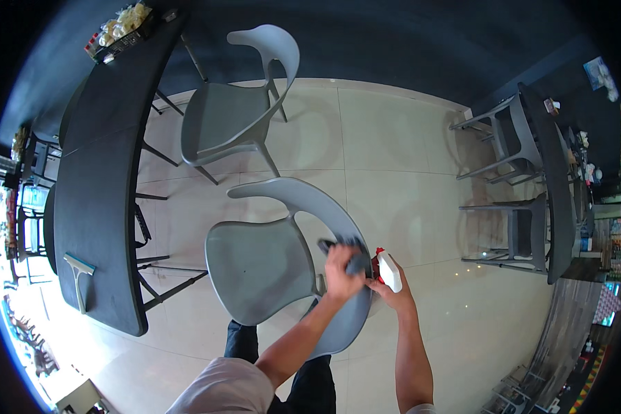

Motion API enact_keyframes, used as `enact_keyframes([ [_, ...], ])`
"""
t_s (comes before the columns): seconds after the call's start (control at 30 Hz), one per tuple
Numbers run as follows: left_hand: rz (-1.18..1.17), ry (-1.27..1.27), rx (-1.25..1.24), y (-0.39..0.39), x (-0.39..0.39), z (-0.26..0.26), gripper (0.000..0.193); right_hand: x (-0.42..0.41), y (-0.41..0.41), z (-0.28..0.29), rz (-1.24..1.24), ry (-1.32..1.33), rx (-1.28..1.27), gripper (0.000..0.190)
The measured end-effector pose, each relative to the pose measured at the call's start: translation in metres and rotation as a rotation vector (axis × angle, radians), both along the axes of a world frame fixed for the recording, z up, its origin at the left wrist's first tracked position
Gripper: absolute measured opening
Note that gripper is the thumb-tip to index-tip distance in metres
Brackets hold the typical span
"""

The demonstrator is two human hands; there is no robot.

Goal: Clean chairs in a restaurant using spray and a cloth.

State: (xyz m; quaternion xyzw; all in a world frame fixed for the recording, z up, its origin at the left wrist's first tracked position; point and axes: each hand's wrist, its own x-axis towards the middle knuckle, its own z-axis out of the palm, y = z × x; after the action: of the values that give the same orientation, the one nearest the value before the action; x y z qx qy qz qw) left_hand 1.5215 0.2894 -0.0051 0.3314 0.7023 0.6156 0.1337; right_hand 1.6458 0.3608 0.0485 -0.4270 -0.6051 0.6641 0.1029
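Observation:
A grey plastic chair (pixel 261 266) with a curved one-piece backrest stands right before me, its seat to the left. My left hand (pixel 342 274) presses a dark grey cloth (pixel 358 263) onto the top of the backrest; the cloth is partly hidden under the fingers. Just beyond the backrest's outer side, my right hand (pixel 397 295) grips a white spray bottle (pixel 389 272) with a red trigger head. The bottle is tilted, and its nozzle end is partly hidden by the backrest and hand.
A second grey chair (pixel 227 116) stands farther off, near the dark wall. Along the left runs a long black table (pixel 101 202) bearing a squeegee (pixel 79 269) and a basket (pixel 127 44) of packaged items. More chairs (pixel 528 227) stand at another table (pixel 560 207) on the right.

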Motion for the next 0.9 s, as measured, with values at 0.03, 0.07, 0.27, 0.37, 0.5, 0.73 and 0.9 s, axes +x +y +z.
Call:
enact_keyframes([
  [0.03,-0.127,-0.076,-0.078,-0.021,0.010,0.004,0.025,0.000,0.002,0.000,0.057,-0.045,0.040,0.044],
  [0.07,-0.114,-0.188,-0.112,-0.047,0.019,-0.008,0.028,-0.007,0.001,0.001,0.126,-0.079,0.078,0.045],
  [0.27,-0.768,-0.158,-0.652,-0.197,0.020,0.032,0.032,-0.001,-0.006,-0.016,-0.023,0.081,-0.098,0.044],
  [0.37,-0.668,-0.097,-1.093,-0.264,0.012,0.035,0.040,-0.006,-0.015,-0.011,-0.030,0.059,-0.046,0.033],
  [0.5,-0.614,-0.162,-1.527,-0.338,0.013,0.003,0.044,-0.004,-0.013,-0.017,0.022,0.031,-0.033,0.043],
  [0.73,-0.319,-0.515,-1.105,-0.340,0.044,0.015,0.075,-0.005,-0.005,-0.003,0.056,-0.137,0.179,0.035],
  [0.9,0.054,-0.730,-0.930,-0.372,0.089,-0.063,0.077,-0.058,-0.030,0.011,0.286,-0.183,0.287,0.033],
])
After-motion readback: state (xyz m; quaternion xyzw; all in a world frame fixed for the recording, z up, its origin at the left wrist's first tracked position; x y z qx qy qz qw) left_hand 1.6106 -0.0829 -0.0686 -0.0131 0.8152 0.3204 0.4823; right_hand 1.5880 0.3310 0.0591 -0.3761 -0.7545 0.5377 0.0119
